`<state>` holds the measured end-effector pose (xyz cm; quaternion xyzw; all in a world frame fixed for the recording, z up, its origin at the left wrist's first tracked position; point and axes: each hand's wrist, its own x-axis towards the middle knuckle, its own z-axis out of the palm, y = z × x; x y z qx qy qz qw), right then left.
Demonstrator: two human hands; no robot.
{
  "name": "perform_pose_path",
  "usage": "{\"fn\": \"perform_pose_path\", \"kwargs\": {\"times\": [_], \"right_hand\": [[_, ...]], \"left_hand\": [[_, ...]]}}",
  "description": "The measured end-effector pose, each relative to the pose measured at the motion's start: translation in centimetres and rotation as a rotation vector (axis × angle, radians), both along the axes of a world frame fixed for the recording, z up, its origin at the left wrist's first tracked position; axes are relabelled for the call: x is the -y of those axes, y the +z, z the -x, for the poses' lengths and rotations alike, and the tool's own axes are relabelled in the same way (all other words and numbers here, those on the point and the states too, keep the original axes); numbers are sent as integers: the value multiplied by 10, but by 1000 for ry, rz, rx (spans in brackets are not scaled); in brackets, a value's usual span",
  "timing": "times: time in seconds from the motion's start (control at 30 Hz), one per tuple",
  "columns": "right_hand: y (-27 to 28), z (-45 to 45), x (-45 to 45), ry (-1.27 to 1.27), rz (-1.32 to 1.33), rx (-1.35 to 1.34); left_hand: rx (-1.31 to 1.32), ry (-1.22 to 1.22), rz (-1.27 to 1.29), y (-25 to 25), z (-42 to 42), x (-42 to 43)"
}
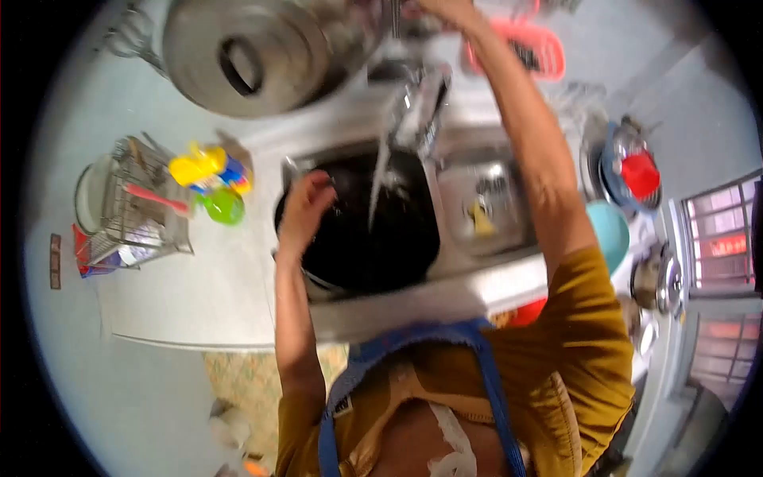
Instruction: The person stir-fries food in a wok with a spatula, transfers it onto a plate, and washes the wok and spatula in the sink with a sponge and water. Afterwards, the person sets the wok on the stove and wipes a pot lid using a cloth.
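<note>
The black tub (366, 258) sits in the desk (191, 298) toward its near edge, with no clear long axis, under running water (381, 171). The left hand (308, 208), half-open and seemingly empty, is nearer, over its left rim; the right hand (447, 11) reaches toward the far edge, grip unclear.

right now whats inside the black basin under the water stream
A stream of water falls into the black basin; a few small glints show. Anything deeper is too dark to make out, and the left hand covers part of the left side.
</note>
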<state>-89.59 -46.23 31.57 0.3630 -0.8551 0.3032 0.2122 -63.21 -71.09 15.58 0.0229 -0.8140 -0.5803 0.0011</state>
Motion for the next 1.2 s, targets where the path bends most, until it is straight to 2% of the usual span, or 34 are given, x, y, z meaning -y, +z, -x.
{"fn": "perform_pose_path", "kwargs": {"times": [0.03,0.1,0.13,0.2,0.23,0.3,0.33,0.4,0.47,0.5,0.57,0.6,0.63,0.67,0.7,0.77,0.83,0.9,0.93,0.97,1.0,1.03,1.07,1.1,1.17,1.2], "right_hand": [[1,-17,2,-26,170,22],[-5,-53,-17,65,297,196],[-13,-64,-33,198,280,226],[-40,-86,-63,103,340,589],[-61,-87,-78,99,341,606],[-125,-89,-118,-47,71,769],[-175,-82,-141,-108,59,836],[-303,-69,-195,-141,216,1015],[-378,-77,-224,-313,-42,1070],[-399,-84,-231,-500,-475,979],[-462,-82,-248,-836,-314,1437],[-481,-85,-251,-824,-314,1448],[-496,-90,-253,-890,-324,1294],[-502,-93,-250,-953,-333,1138],[-508,-95,-248,-943,-334,1151],[-508,-93,-241,-987,365,1300],[-506,-84,-230,-1091,221,1224],[-552,-74,-246,-1122,-83,1004],[-579,-75,-269,-1077,-62,822],[-600,-77,-275,-1022,-36,648],[-545,-76,-246,-1339,-77,757],[-554,-83,-259,-1161,238,464],[-547,-85,-264,-1132,250,463],[-531,-85,-271,-1108,261,462],[-499,-102,-281,-899,704,671],[-473,-118,-280,-798,839,805]], "left_hand": [[34,-3,-99,-9,0,3],[47,16,-140,-7,-10,0],[64,37,-116,-13,-10,1],[80,61,-44,-20,-10,1],[98,60,-43,-20,-6,-1],[-22,60,-63,-15,5,-19],[-99,48,33,-8,13,-30],[-167,47,106,16,27,-58],[-241,49,190,32,42,-81],[-323,66,256,35,51,-92],[-396,84,330,35,67,-100],[-378,8,388,33,74,-100],[-362,-67,446,33,82,-100],[-390,-49,482,38,83,-103],[-377,-50,492,34,86,-101],[-413,45,506,28,92,-94],[-350,81,557,22,102,-85],[-415,105,446,9,111,-74],[-346,88,482,13,109,-73],[-415,44,504,15,107,-70],[-380,54,509,18,101,-66],[-345,64,509,22,93,-61],[-201,121,390,26,80,-54],[-159,166,387,36,63,-48],[-147,214,436,32,27,-15],[-119,284,484,29,5,2]]}}
